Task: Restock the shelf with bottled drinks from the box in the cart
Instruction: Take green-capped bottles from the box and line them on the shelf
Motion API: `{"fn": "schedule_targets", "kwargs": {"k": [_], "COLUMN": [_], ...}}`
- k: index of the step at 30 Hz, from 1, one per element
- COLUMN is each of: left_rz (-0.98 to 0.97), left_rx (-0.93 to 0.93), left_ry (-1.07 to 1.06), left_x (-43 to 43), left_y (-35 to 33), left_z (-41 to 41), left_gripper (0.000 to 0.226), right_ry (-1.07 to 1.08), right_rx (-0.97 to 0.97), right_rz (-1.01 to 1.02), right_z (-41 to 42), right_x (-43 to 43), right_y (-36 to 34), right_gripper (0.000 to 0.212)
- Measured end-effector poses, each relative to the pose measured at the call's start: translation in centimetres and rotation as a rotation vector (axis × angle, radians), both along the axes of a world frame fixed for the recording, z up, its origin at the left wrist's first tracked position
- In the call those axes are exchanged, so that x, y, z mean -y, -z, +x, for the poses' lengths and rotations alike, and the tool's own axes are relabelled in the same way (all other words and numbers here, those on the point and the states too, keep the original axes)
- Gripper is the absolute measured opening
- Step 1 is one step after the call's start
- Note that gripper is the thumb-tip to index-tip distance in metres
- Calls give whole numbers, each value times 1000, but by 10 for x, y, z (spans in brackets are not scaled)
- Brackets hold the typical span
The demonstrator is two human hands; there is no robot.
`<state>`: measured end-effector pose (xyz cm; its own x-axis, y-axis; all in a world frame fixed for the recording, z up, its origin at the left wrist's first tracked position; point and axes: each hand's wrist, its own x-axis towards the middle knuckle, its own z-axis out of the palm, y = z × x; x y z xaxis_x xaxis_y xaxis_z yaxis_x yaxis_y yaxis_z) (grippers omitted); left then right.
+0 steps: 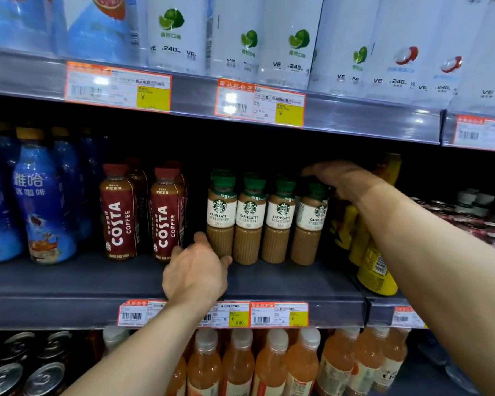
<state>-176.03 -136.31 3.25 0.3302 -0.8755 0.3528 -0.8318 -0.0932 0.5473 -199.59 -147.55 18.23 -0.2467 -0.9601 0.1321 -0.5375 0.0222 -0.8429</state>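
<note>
Several caffe latte bottles (249, 218) with green caps stand in a row on the middle shelf (297, 284). My left hand (196, 271) is at the base of the leftmost latte bottle (221, 212). Its fingers reach round the bottle's left side and the thumb lies in front of it. My right hand (339, 178) comes in from the right, its fingers curled down over the green cap of the rightmost latte bottle (310, 221). The box and the cart are out of view.
Two rows of red Costa coffee bottles (120, 212) stand just left of my left hand, with blue bottles (43, 201) further left. Yellow bottles (375, 270) crowd the right, under my right forearm. White cartons fill the shelf above; orange drinks (240, 364) and cans fill the one below.
</note>
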Motion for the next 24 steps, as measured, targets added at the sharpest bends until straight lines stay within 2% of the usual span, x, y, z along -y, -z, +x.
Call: {"fn": "schedule_targets", "kwargs": {"k": [3,9,13,16,19,22,24], "left_rz": [-7,-15,-6,-6,-5,-8,-17], "left_rx": [-3,8,-4,-11,-17,-14,-6], "left_ry": [-3,-6,-11,-10,-15,-11,-6], "left_x": [1,4,4,3,3,3,3], "left_y": [1,5,4,4,4,4,4], "left_z": [0,1,0,0,0,0,-1], "left_gripper": [47,46,46,45,46,46,45], "right_ry": [11,42,-62,-171,-238,-262,-275], "right_rx": [-84,-195,-168,-118,-155,-165,-148], "right_rz": [-25,-44,-62,-178,-278,-320,-328], "right_z": [2,-4,-2,-5,-11,-18,-23], "right_x": [4,5,1,-12,-24,-32,-33], "right_y": [2,0,0,2,11,17,20], "right_gripper": [39,17,36,37,41,21,21]}}
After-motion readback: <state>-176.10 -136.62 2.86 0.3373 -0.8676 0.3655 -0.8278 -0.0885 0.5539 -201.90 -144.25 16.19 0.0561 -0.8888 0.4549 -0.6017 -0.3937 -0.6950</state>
